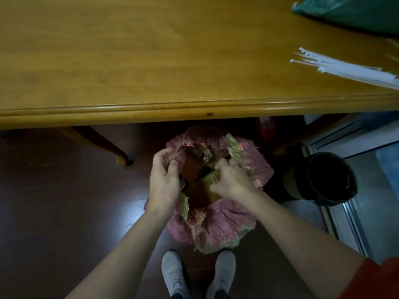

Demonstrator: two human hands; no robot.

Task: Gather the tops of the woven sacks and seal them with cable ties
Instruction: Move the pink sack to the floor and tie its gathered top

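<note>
A pink woven sack (218,225) with a greenish rim stands on the dark floor in front of the table, its mouth wide and brown cardboard (194,169) showing inside. My left hand (164,180) grips the rim on the left side of the mouth. My right hand (232,180) grips the rim on the right side, fingers curled into the crumpled fabric. A bundle of white cable ties (345,69) lies on the wooden table (151,61) at the far right.
A dark green sack (354,14) lies at the table's back right corner. A black bin (326,178) stands on the floor right of the pink sack. A table leg (103,145) is at left. My grey shoes (174,275) stand just behind the sack.
</note>
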